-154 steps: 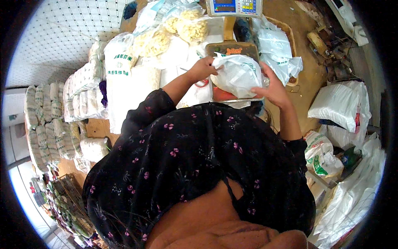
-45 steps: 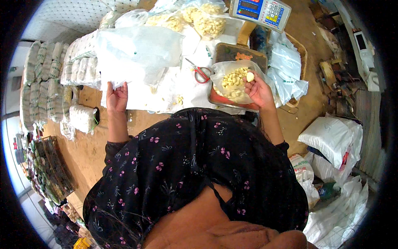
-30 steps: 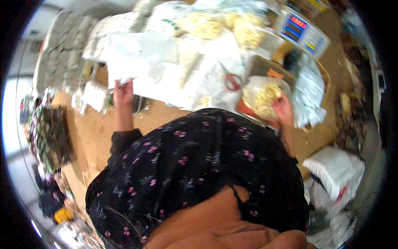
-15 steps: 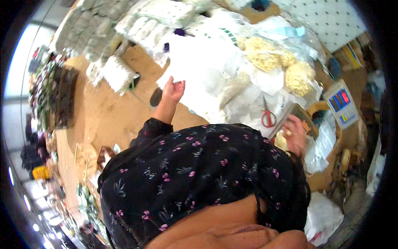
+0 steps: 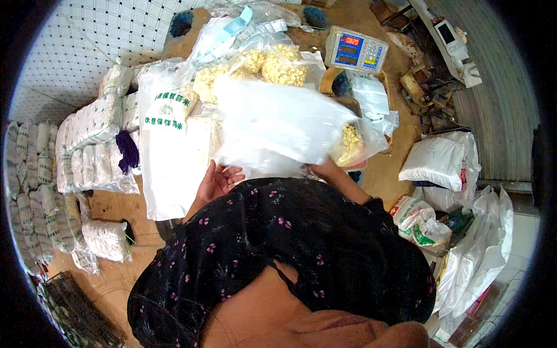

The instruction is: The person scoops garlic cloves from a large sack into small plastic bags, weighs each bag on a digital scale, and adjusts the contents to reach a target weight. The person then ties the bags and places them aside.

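Note:
A large translucent white plastic bag (image 5: 278, 124) lies spread in front of my body, blurred by motion. Pale yellow peeled garlic cloves (image 5: 350, 145) show at its right end. My right hand (image 5: 322, 168) is at the bag's near edge, closed on it, with the fingertips mostly hidden by the film. My left hand (image 5: 219, 181) is open by the bag's near left corner, fingers apart and nothing in them. Left of it lies a flat white bag with green print (image 5: 165, 151). Clear bags of garlic cloves (image 5: 284, 65) sit beyond the large bag.
A digital scale (image 5: 356, 51) with a red display stands at the back right. Filled white packs (image 5: 96, 122) are stacked on the left, with a dark purple cloth (image 5: 127, 152) beside them. A stuffed white sack (image 5: 432, 159) is at the right, past the brown tabletop's edge.
My view has swung rightward. My right hand has come inward to the plastic bag, which now covers the area in front of me. The red-handled scissors are out of sight. My left hand stays open.

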A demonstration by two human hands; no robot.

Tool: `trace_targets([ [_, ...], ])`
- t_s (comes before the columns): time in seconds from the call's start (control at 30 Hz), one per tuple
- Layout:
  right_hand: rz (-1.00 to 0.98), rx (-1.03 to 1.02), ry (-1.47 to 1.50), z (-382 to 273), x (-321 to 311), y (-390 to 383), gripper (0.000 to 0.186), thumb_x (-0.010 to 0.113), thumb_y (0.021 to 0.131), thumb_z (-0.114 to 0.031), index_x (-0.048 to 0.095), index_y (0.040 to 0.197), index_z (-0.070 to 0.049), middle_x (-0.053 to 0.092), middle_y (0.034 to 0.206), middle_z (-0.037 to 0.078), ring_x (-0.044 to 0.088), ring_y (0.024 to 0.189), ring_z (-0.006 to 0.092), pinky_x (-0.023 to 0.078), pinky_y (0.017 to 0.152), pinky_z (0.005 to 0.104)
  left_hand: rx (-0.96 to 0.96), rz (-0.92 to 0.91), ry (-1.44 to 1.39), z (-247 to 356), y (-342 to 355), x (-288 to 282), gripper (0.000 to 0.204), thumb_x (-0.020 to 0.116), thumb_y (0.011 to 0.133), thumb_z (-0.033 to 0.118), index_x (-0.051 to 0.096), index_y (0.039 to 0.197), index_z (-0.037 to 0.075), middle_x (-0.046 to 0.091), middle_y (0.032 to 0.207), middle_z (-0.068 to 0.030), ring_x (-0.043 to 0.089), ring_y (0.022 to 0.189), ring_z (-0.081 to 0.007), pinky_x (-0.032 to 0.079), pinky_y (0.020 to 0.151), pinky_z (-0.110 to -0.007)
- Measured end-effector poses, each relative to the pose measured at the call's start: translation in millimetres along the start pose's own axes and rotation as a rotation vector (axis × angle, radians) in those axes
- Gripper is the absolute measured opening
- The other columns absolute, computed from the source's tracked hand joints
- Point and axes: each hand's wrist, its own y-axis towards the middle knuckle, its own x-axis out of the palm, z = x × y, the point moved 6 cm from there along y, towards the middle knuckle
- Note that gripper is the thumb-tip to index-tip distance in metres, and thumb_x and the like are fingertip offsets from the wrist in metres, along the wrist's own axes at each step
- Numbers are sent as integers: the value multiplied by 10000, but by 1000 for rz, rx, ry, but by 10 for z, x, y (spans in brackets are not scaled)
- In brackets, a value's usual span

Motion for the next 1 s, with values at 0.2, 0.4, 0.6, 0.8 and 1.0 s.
trace_targets([
  [0.2,657,247,487,518,-1987,-923,480,601,815,-227,443,1227,-39,523,1130,112,512,1008,263,439,869,395,-69,123,223,122,-29,-384,307,460,905,304,514,1087,62,583,953,-101,576,870,-215,475,773,-333],
  [0.4,824,175,400,680,-3633,-1166,463,577,826,-269,472,1209,-31,530,1120,135,510,1006,286,427,881,425,-44,423,278,17,-49,-1399,315,567,831,296,533,1017,44,588,881,-94,582,730,-200,497,660,-332],
  [0.6,875,430,641,384,-2654,-155,353,536,823,-95,462,1157,-9,519,875,86,517,795,197,463,742,321,148,663,223,253,-421,-1888,312,542,847,264,539,1047,25,583,929,-128,580,784,-234,494,696,-369],
  [0.8,125,364,841,-724,-58,1383,213,559,829,-64,521,1031,-10,561,936,72,516,729,129,433,624,220,204,732,226,604,-384,-2154,299,570,824,269,530,994,25,572,905,-111,569,759,-220,478,700,-358],
  [1.0,-126,533,753,-808,1401,2818,91,569,848,-118,536,925,-80,564,809,49,479,599,97,410,508,243,241,715,262,490,-284,-2285,276,558,845,293,550,953,38,584,854,-86,575,730,-188,483,672,-332],
])
